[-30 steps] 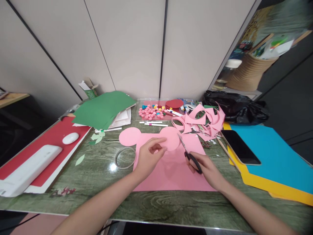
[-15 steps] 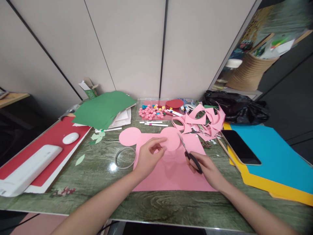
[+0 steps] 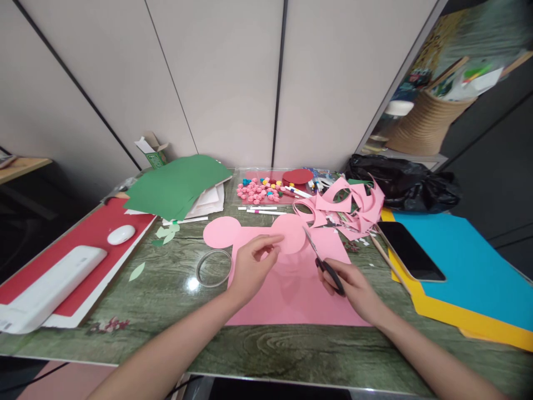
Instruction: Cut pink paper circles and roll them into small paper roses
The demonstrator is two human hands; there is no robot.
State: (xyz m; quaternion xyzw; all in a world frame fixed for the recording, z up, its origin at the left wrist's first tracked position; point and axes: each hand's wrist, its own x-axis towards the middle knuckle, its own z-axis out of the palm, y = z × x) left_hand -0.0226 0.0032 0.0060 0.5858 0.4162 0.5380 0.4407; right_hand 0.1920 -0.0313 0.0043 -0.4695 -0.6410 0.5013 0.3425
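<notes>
Between the thumb and fingers of my left hand (image 3: 257,266) is the edge of a pink paper circle (image 3: 290,233), raised over a large pink sheet (image 3: 291,297). My right hand (image 3: 347,283) grips a pair of scissors (image 3: 318,258) by the black handles. The blades point up and left, their tips close to the circle's right edge. Another pink paper circle (image 3: 222,232) lies at the sheet's upper left corner. Left of the sheet rests a grey ring (image 3: 214,268), partly beside my left wrist.
Pink paper offcuts (image 3: 352,205) pile up behind the scissors. A clear tray (image 3: 245,173) with small pink pieces stands against the wall. Green sheets (image 3: 179,186) lie back left. On the right, a phone (image 3: 410,250) rests on blue paper (image 3: 470,266), beside a pencil (image 3: 389,261).
The circle in my left hand has shifted slightly left and up. My right hand and the scissors stay almost in place.
</notes>
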